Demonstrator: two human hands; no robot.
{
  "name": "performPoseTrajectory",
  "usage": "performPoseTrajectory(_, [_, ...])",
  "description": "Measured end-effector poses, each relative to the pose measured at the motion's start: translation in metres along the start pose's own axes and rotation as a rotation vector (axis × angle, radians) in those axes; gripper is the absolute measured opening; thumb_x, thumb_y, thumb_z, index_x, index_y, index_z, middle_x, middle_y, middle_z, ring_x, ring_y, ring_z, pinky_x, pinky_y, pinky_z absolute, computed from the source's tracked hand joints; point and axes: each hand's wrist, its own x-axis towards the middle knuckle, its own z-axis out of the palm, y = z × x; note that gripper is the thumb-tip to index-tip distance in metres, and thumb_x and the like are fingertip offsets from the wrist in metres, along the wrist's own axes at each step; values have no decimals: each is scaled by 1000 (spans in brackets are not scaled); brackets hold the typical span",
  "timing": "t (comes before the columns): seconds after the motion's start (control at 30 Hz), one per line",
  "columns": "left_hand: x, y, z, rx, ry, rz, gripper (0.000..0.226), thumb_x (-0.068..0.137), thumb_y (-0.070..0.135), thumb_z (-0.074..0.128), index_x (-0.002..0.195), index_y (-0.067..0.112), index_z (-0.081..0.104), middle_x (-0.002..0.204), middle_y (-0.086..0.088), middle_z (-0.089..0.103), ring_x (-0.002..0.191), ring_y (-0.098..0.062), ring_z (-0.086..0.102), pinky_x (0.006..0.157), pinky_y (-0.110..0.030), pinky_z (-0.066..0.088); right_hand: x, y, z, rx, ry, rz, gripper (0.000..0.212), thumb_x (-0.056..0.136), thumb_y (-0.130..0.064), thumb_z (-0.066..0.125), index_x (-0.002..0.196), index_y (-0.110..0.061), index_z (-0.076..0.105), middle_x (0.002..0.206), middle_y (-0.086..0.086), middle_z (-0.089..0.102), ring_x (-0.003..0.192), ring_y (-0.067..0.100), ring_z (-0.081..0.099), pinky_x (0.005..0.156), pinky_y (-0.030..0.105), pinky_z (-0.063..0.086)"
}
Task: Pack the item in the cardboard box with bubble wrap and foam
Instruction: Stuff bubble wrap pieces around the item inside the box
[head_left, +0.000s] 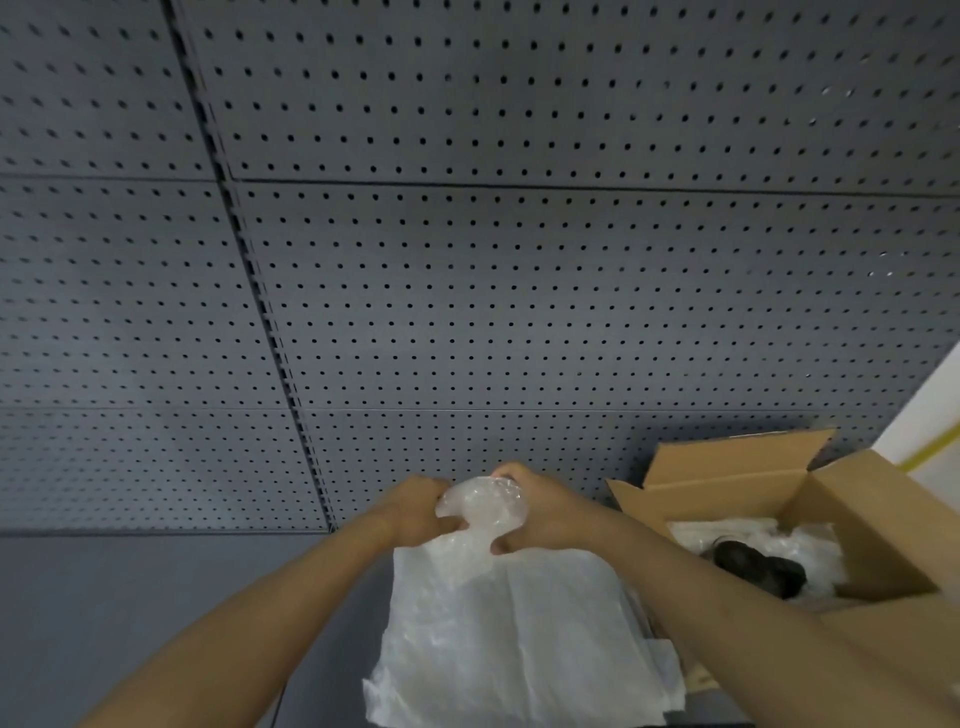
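A bundle of clear bubble wrap (483, 506) is bunched between both hands at the bottom centre, and whatever it covers is hidden. My left hand (418, 512) grips its left side; my right hand (540, 512) grips its right side. Below the hands a white foam sheet (519, 639) hangs or lies flat. At the right stands an open cardboard box (841, 525) with its flaps up. White padding (810, 545) lines its inside, and a dark object (758, 566) rests there.
A grey pegboard wall (467, 260) fills most of the view behind the hands. The grey tabletop (104, 597) runs along the lower left. A white surface with a yellow stripe (930, 441) shows at the right edge, behind the box.
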Motion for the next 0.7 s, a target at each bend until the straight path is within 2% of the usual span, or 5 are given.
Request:
performPoseTrajectory(0.2, [0, 2, -1, -221, 27, -112, 34, 84, 47, 64, 100, 18, 65, 87, -2, 67, 77, -18, 64, 71, -31, 55, 4, -3, 7, -121, 198, 25, 54, 81, -22, 68, 128, -24, 42, 120, 5, 60, 102, 23, 59, 80, 33, 51])
performPoseTrajectory(0.37, [2, 4, -2, -554, 116, -250, 32, 84, 29, 66, 60, 14, 51, 55, -2, 53, 44, -9, 50, 49, -22, 44, 4, -11, 22, -166, 322, -31, 44, 83, -26, 64, 122, -19, 44, 109, 6, 63, 95, 24, 62, 75, 33, 51])
performPoseTrajectory(0.47, [-3, 2, -6, -770, 89, -276, 25, 80, 24, 73, 72, 2, 64, 61, -12, 62, 47, -9, 60, 50, -23, 54, 7, -10, 36, -160, 306, -58, 41, 81, -35, 63, 116, -20, 47, 105, 2, 63, 90, 22, 62, 75, 36, 54])
performPoseTrajectory(0.6, [-7, -1, -8, -911, 31, -323, 8, 84, 8, 67, 80, 4, 61, 63, -6, 62, 54, -12, 63, 55, -30, 58, 5, -12, 45, -57, 209, -99, 69, 80, -44, 68, 135, -19, 35, 130, 2, 50, 112, 20, 52, 86, 27, 43])
performPoseTrajectory(0.7, [-10, -1, -10, -1019, -36, -372, 14, 87, 2, 60, 101, 1, 61, 88, -14, 64, 75, -21, 66, 65, -33, 61, 4, -15, 50, -213, 186, -111, 98, 69, -45, 79, 144, -17, 23, 146, 1, 32, 129, 21, 38, 99, 32, 40])
